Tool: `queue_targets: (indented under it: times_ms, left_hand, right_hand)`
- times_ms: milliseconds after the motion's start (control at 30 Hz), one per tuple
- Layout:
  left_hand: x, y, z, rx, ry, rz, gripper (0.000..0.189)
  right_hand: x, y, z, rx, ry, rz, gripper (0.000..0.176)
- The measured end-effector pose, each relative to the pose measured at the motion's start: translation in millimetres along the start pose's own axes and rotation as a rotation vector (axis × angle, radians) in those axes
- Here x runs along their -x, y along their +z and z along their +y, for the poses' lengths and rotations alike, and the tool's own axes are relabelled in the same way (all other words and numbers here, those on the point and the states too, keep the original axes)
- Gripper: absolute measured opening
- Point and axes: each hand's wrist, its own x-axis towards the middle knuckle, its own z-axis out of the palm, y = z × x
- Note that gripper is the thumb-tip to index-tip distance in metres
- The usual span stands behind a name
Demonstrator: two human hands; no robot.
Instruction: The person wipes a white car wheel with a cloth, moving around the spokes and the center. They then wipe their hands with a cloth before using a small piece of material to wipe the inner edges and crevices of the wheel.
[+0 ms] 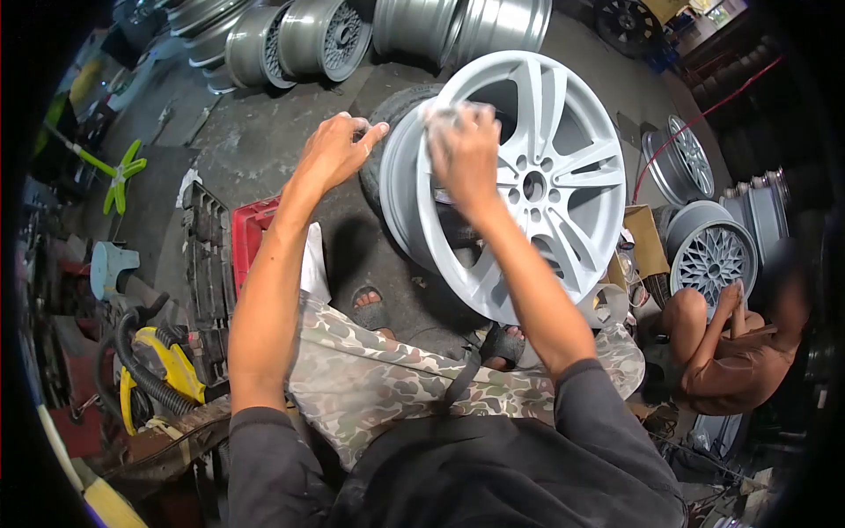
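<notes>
A grey-white alloy wheel [535, 187] with paired spokes stands tilted in front of me, its face turned toward me. My right hand [464, 154] is at its upper left rim, fingers bent and blurred by motion. A greyish patch shows at those fingertips, too smeared to name. Left of the wheel, my left hand [339, 147] is raised with curled fingers and the thumb pointing toward the rim. What lies inside its fingers, if anything, is hidden. Behind and beneath the wheel, a dark tire [377, 167] is partly covered by it.
Several bare metal rims [339, 40] line the back. At the right, a seated person [739, 352] is by a mesh-spoked wheel [715, 255]. A red crate [251, 233] stands left of my legs, near a yellow machine with a black hose [167, 365] and a blue stool [114, 264].
</notes>
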Motion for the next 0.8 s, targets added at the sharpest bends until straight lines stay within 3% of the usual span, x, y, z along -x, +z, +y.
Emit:
queue_targets:
  times_ms: [133, 200, 367, 500, 633, 700, 800]
  left_hand:
    - [2.4, -11.6, 7.6, -0.001, -0.027, 0.009, 0.057]
    - [0.9, -9.6, 9.1, 0.012, -0.021, 0.008, 0.057]
    - [0.6, -8.6, 6.5, 0.03, -0.067, -0.047, 0.055]
    - [-4.3, 3.0, -2.5, 0.02, -0.051, -0.063, 0.056]
    - [-1.0, -4.2, 4.2, 0.007, -0.01, -0.053, 0.054]
    - [2.5, -7.2, 9.0, 0.006, 0.006, -0.029, 0.054]
    - [2.5, -11.2, 15.6, 0.02, -0.023, -0.076, 0.055]
  right_hand:
    - [-31.2, 16.9, 20.9, 0.035, 0.106, 0.029, 0.022]
    - [0.5, 2.0, -7.7, 0.0, 0.063, 0.006, 0.019]
    - [135.6, -63.3, -75.9, -0.175, 0.123, -0.22, 0.052]
    - [114.4, -55.4, -61.7, -0.124, 0.031, -0.171, 0.047]
    - [53.0, -23.8, -52.7, -0.105, 0.174, -0.088, 0.036]
    - [77.1, -35.1, -60.8, -0.116, 0.163, -0.106, 0.045]
    - [118.4, -38.8, -71.6, -0.21, 0.3, -0.053, 0.043]
